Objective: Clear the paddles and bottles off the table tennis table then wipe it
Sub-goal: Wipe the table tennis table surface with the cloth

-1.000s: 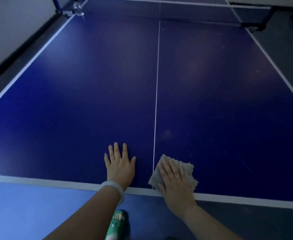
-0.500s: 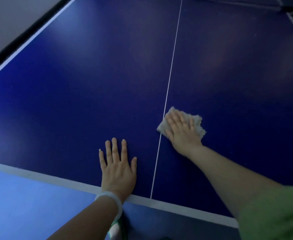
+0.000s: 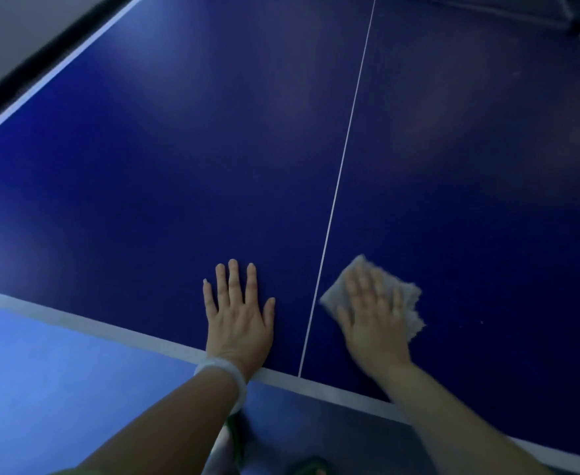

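Note:
The dark blue table tennis table [image 3: 165, 173] fills the view, with a white centre line [image 3: 341, 159] running away from me. My left hand [image 3: 238, 317] lies flat on the table just left of that line, fingers spread, holding nothing. My right hand [image 3: 374, 320] presses a pale crumpled cloth [image 3: 410, 303] flat onto the table just right of the line; the hand is motion-blurred. No paddle or bottle shows on the visible part of the table.
The table's white near edge [image 3: 86, 323] runs diagonally below my hands, with blue floor [image 3: 41, 389] beneath. A black strip and a grey wall [image 3: 11, 32] border the left side. My green sandals [image 3: 309, 466] show at the bottom.
My right hand first pushed the cloth away from me along the centre line, then pulled it back toward the near edge. My left hand stayed planted in place.

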Demonstrator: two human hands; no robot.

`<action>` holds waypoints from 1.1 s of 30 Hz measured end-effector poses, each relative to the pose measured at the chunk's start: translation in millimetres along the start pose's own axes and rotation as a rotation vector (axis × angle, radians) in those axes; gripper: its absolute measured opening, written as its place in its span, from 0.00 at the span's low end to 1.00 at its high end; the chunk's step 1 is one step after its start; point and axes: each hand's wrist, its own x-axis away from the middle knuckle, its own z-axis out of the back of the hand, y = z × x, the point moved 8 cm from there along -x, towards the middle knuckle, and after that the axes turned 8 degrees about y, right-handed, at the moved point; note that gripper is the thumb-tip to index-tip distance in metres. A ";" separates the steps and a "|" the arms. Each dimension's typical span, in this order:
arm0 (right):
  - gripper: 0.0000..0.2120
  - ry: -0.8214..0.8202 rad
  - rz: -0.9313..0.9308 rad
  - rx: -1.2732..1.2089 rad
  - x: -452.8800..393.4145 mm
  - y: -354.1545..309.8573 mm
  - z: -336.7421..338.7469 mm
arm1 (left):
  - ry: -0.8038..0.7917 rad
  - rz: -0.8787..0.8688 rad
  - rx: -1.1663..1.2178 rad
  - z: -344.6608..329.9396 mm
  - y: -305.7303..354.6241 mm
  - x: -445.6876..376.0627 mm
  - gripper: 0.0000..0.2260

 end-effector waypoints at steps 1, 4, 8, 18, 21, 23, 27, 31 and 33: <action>0.31 0.000 -0.134 0.004 -14.5 15.5 0.5 | -0.006 0.000 -0.002 -0.8 0.0 -0.1 0.32; 0.29 0.021 -0.342 -0.024 -23.3 7.5 0.6 | -0.011 0.003 -0.004 -0.5 -1.4 0.1 0.32; 0.30 0.094 -0.013 -0.031 45.6 -55.2 2.8 | -0.016 -0.006 -0.002 0.2 -1.8 0.2 0.34; 0.31 0.166 -0.587 -0.021 87.4 77.2 7.3 | 0.009 0.009 0.010 4.8 0.3 2.0 0.32; 0.29 0.169 -0.353 -0.059 76.3 -0.2 7.5 | 0.020 0.014 0.021 4.7 0.0 2.8 0.32; 0.29 0.120 -0.093 -0.052 83.5 -33.3 1.1 | 0.016 0.018 0.029 5.1 -1.0 2.7 0.32; 0.28 0.112 -0.037 -0.019 111.7 32.0 0.6 | -0.008 0.014 0.056 4.2 -3.4 2.2 0.32; 0.30 0.094 -0.327 0.041 141.0 142.7 7.6 | -0.027 0.035 0.192 9.5 0.0 -0.3 0.30; 0.31 0.094 -0.478 0.010 146.6 164.3 9.3 | 0.035 -0.064 0.227 17.9 23.0 1.3 0.29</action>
